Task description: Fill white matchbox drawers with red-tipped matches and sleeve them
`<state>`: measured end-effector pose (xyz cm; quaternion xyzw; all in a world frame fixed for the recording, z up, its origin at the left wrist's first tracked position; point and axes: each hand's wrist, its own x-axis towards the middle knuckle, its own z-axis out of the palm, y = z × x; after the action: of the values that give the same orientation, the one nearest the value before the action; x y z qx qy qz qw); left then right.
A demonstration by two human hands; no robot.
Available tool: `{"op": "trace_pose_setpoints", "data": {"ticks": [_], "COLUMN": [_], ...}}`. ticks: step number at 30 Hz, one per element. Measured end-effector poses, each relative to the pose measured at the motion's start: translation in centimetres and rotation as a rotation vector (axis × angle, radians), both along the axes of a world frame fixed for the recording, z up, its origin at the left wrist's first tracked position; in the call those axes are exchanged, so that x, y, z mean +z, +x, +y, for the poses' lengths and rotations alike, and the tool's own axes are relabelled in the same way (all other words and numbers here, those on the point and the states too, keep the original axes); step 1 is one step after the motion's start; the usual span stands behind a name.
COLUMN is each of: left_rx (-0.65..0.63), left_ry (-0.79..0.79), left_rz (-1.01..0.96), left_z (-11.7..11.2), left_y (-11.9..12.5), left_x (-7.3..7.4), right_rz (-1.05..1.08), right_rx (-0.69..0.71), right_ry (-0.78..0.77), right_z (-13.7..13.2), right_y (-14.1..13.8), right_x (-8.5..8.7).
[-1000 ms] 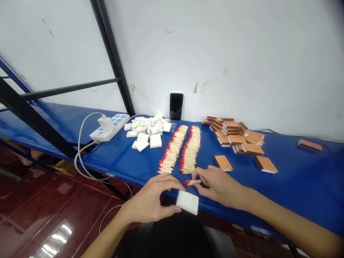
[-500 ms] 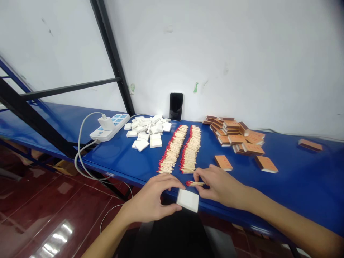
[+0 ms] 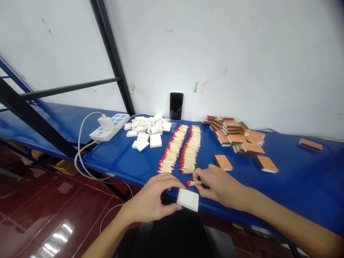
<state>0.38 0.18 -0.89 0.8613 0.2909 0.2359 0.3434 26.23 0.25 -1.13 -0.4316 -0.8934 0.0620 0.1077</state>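
Note:
Between thumb and fingers, my left hand (image 3: 158,197) grips a white matchbox tray (image 3: 188,200) by its left end, at the table's front edge. My right hand (image 3: 215,182) is closed in a pinch on a small bunch of matches (image 3: 191,183), their red heads pointing left, just above and right of the tray. Beyond my hands lie two long rows of red-tipped matches, a left row (image 3: 173,148) and a right row (image 3: 191,148).
A pile of white trays (image 3: 150,127) lies back left, beside a power strip (image 3: 110,129) with cables. Orange matchbox sleeves (image 3: 236,134) are heaped back right, with several lying apart. A phone (image 3: 176,106) leans on the wall. A black metal post (image 3: 113,53) rises at left.
One match head now sits apart, slightly above the others in my right hand's bunch, and the fingers have shifted a little. My left hand and the tray have hardly moved.

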Motion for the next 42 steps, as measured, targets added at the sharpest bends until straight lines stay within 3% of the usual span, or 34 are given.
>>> {"op": "trace_pose_setpoints", "data": {"ticks": [35, 42], "left_rx": [0.016, 0.051], "left_ry": [0.013, 0.018], "left_rz": [-0.004, 0.007], "left_z": [0.0, -0.1], "left_y": [0.1, 0.3], "left_x": [-0.2, -0.2], "right_rz": [0.122, 0.222], "right_rx": [0.095, 0.094], "right_ry": [0.083, 0.066], "right_z": [0.4, 0.0], "right_y": [0.4, 0.4], "right_x": [-0.1, 0.8]}}
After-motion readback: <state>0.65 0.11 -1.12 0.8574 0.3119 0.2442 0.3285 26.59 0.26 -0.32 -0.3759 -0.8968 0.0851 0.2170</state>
